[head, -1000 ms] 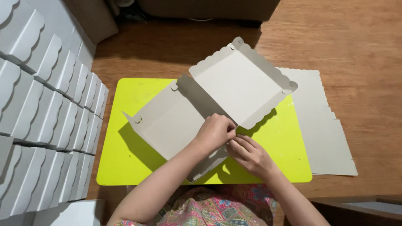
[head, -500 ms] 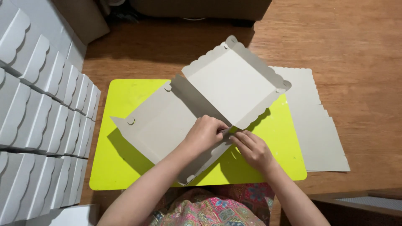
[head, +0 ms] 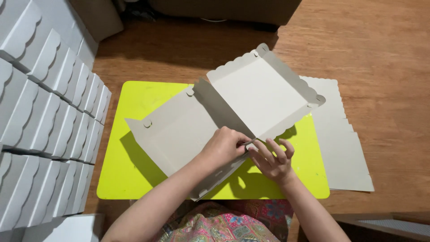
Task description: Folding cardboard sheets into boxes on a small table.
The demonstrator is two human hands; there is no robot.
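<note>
Cardboard blank (head: 210, 121), half folded, lies across the mat (head: 134, 103), its far-right panel with raised scalloped edges. My left hand (head: 226, 145) is curled shut, pinching a flap at the near edge to crease it; the right hand (head: 273, 159) rests half open, fingers spread, steadying that same edge. Flat blanks (head: 345, 148) wait right (within reach), finished boxes (head: 40, 112) stacked left. The pinched tab itself is hidden under my fingers.
</note>
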